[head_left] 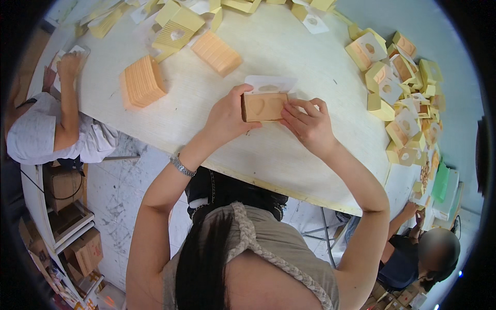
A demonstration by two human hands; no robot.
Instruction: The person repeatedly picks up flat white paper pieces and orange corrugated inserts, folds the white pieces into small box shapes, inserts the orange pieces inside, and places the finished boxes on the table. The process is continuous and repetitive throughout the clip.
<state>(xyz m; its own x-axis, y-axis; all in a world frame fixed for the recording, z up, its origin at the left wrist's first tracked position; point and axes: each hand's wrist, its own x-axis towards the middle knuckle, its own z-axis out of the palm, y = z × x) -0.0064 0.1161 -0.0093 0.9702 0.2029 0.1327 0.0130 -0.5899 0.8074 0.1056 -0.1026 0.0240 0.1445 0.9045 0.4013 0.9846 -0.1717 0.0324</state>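
Note:
In front of me is a small box (pixel 264 109) with its white window lid (pixel 271 83) raised at the far side. A peach-coloured insert (pixel 258 106) with a heart-shaped hollow lies inside it. My left hand (pixel 230 112) is wrapped round the box's left end, thumb on the far side and fingers on the near side. With fingers bent together, my right hand (pixel 308 124) presses on the insert's right end; its fingertips partly cover that corner.
Two stacks of peach inserts (pixel 142 82) (pixel 217 53) stand beyond my left hand. Yellow window boxes (pixel 178 31) lie along the far edge, and a large heap of filled ones (pixel 405 93) is at the right. Co-workers sit at left (pixel 57 119) and lower right (pixel 413 258).

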